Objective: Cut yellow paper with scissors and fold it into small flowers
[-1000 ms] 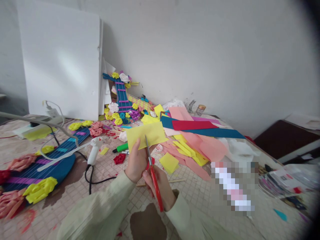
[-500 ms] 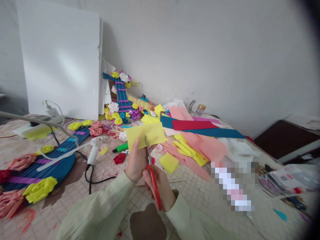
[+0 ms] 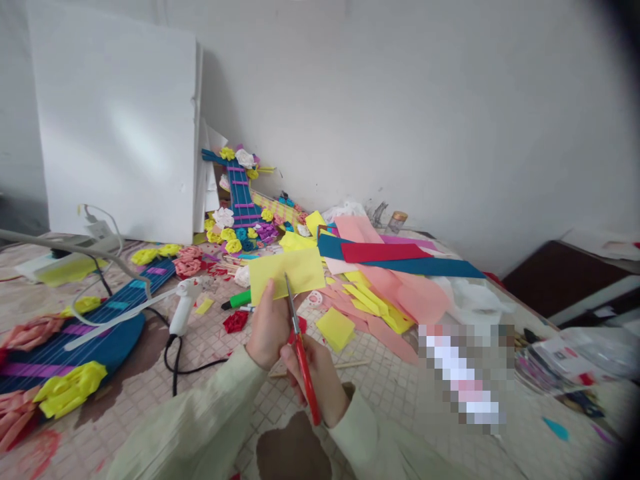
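Observation:
My left hand (image 3: 270, 328) pinches a yellow paper sheet (image 3: 267, 270) near its lower edge, the thumb lying on the front. My right hand (image 3: 323, 377) grips red-handled scissors (image 3: 303, 373), their blades pointing up across the middle of the sheet. Whether the blades have parted the paper I cannot tell. A square of yellow paper (image 3: 335, 329) lies on the table just right of the hands. To the left of my left hand are a crumpled red paper flower (image 3: 235, 322) and a green marker (image 3: 239, 299).
A white glue gun (image 3: 185, 312) with a black cord stands left, beside a blue paper guitar (image 3: 117, 337) with paper flowers. Another decorated guitar neck (image 3: 242, 193) leans at the back. Coloured paper strips (image 3: 400, 267) pile up right of centre. A white board (image 3: 115, 127) stands against the wall.
The whole view has shifted slightly, so things sit a little further left. Both hands keep hold of the paper and scissors, in nearly the same pose.

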Demonstrator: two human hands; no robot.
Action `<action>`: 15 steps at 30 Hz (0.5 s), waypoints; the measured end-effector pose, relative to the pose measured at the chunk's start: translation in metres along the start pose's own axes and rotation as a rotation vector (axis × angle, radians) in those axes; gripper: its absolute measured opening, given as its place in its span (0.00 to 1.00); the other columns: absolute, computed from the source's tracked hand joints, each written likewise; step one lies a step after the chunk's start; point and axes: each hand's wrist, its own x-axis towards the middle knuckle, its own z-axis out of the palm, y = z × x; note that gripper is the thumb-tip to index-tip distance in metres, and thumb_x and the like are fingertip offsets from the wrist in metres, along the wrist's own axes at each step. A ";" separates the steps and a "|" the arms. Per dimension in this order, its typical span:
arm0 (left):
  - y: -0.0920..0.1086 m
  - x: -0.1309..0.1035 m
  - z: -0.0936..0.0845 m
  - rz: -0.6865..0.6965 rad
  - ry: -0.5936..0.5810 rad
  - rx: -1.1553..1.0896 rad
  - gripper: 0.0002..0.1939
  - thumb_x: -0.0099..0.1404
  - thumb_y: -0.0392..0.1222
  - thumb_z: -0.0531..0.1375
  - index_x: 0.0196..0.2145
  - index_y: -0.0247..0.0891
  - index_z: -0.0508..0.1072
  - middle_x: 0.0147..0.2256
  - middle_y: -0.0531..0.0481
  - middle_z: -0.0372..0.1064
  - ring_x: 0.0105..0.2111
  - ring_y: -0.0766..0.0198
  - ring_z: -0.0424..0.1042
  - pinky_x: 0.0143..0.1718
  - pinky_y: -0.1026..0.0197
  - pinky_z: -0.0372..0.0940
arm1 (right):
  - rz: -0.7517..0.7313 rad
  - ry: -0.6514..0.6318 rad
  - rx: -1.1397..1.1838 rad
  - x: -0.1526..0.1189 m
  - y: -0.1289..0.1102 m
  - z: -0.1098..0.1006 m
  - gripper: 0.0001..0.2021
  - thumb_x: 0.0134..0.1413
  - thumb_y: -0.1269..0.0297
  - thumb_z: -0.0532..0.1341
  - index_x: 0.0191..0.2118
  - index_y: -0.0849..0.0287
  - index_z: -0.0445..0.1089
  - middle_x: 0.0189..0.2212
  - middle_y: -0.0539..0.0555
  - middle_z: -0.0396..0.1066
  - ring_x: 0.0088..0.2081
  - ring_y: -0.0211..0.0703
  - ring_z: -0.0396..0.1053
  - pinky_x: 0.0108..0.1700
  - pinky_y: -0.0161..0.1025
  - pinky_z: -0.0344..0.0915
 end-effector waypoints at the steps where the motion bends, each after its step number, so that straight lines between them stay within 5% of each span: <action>1: 0.000 0.000 0.000 -0.010 -0.002 -0.002 0.17 0.62 0.43 0.46 0.46 0.38 0.64 0.45 0.49 0.66 0.50 0.61 0.58 0.52 0.57 0.53 | -0.010 0.003 -0.008 0.000 0.000 0.000 0.15 0.44 0.51 0.55 0.26 0.59 0.58 0.14 0.45 0.56 0.14 0.30 0.53 0.16 0.28 0.49; 15: -0.006 -0.011 0.006 -0.099 0.006 0.000 0.18 0.62 0.44 0.46 0.48 0.37 0.62 0.46 0.48 0.65 0.50 0.59 0.59 0.53 0.55 0.52 | -0.065 0.031 -0.030 0.000 -0.007 -0.004 0.12 0.45 0.55 0.55 0.28 0.60 0.58 0.16 0.45 0.56 0.17 0.30 0.54 0.19 0.29 0.52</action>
